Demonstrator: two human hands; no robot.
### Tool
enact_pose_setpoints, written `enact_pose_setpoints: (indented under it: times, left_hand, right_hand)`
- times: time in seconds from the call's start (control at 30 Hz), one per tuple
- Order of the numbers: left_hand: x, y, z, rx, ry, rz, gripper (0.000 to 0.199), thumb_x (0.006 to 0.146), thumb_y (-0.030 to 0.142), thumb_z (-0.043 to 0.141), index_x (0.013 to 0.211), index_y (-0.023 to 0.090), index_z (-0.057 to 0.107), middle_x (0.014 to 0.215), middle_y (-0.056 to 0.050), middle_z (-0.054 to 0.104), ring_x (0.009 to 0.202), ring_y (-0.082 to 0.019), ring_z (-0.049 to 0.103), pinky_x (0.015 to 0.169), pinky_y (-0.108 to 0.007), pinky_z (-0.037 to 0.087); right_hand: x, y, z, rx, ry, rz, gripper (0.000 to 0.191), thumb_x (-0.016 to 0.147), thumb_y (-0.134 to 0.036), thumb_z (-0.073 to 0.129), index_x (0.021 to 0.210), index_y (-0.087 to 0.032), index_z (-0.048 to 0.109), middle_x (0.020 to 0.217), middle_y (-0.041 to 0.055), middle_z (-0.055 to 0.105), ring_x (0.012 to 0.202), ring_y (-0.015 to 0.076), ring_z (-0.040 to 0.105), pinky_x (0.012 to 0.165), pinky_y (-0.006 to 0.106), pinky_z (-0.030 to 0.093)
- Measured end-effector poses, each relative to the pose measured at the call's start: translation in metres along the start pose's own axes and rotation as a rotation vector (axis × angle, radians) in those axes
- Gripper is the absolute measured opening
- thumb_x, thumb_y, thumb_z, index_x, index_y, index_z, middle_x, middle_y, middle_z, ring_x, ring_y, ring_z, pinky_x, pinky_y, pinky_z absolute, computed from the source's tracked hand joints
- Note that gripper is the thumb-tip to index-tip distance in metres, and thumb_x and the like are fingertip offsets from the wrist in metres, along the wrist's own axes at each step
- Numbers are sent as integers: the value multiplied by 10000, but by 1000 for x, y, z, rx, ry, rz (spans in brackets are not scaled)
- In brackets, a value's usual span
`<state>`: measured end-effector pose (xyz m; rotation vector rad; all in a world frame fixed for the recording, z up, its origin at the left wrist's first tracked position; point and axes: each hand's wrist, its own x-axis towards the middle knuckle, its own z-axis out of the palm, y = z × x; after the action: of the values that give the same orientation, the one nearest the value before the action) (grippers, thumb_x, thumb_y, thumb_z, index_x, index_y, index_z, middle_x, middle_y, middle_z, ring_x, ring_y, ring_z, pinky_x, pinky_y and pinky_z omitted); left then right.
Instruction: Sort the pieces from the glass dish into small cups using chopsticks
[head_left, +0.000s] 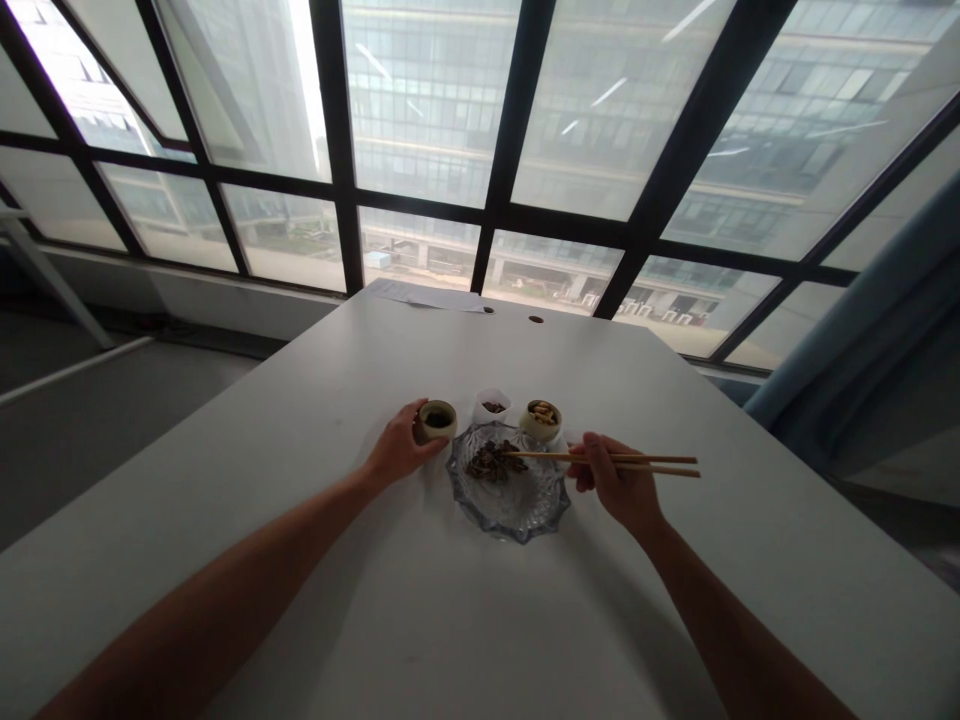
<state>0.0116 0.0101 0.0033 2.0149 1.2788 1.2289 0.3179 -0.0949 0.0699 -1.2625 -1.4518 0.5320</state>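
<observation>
Tan wood, by its look, forms the long, slim chopsticks (667,459) which, in the head view, the right hand (621,487) pinches at three o'clock of the clear, scalloped glass plate (529,505). They seem light and stiff, best held well behind the tips. They point to the small, dark-brown, elongated pieces (495,461) at the plate's eleven o'clock; whether they nip one, I cannot tell. Those pieces look light and prone to slide. At ten o'clock, the left hand (401,442) curls round a small, round, cream cup (438,432), probably rigid and breakable, best steadied by its sides. A small white cup of dark-red bits (493,398) stands at twelve, a round, tan cup of yellowish chunks (540,430) at one.
</observation>
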Motion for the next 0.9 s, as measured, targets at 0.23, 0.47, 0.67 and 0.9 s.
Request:
enact_pose_setpoints:
  times: [0.23, 0.47, 0.67, 0.9]
  left_hand:
    - [0, -1, 0, 13, 4, 6, 697, 718, 405, 752, 1320, 142, 521, 1230, -154, 657, 1134, -283, 635, 1001, -442, 499]
    - [0, -6, 0, 13, -12, 2, 721, 724, 439, 750, 1334, 139, 508, 1239, -156, 655, 1138, -279, 635, 1000, -433, 500]
    - [1, -4, -2, 13, -22, 6, 723, 723, 445, 747, 1331, 138, 505, 1241, -162, 653, 1122, -273, 641, 990, -428, 504]
    - [-2, -1, -4, 65, 5, -13, 745, 728, 487, 738, 1335, 130, 496, 1228, -168, 658, 1089, -275, 658, 967, -432, 518]
  right_hand:
    - [-3, 3, 3, 79, 94, 85, 623, 832, -762, 589, 716, -155, 667, 509, 49, 633, 366, 131, 546, 339, 208, 432]
    - [-7, 2, 9, 58, 108, 90, 632, 840, -770, 565, 720, -156, 657, 535, 51, 642, 386, 131, 554, 356, 211, 439]
    - [-9, 6, 13, 101, 104, 97, 630, 823, -782, 571, 725, -165, 653, 534, 48, 645, 383, 137, 558, 357, 221, 447]
    - [-5, 20, 14, 297, 179, 170, 666, 751, -820, 610, 733, -156, 644, 504, 45, 635, 351, 134, 535, 332, 221, 431]
